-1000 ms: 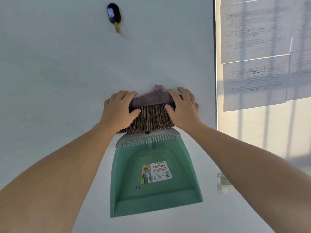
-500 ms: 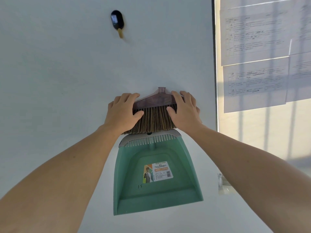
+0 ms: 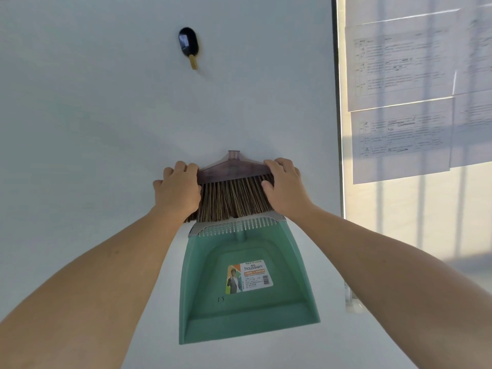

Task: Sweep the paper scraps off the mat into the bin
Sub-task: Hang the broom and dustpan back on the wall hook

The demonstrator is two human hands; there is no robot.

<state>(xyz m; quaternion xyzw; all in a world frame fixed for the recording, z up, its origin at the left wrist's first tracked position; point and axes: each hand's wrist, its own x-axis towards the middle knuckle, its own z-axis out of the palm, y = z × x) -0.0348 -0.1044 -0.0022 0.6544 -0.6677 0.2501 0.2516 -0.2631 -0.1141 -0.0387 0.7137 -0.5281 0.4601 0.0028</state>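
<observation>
A broom head with brown bristles and a translucent purple-grey top rests against a white wall, above a green dustpan that hangs flat on the wall and bears a printed label. My left hand grips the broom head's left end. My right hand grips its right end. The bristle tips overlap the dustpan's grey slotted top edge. No paper scraps, mat or bin are in view.
A black oval hook with a tan peg is fixed to the white wall above the broom. To the right, a frosted glass panel carries several printed sheets.
Both hands have slid outward along the broom head toward its ends. The broom and dustpan stay against the wall.
</observation>
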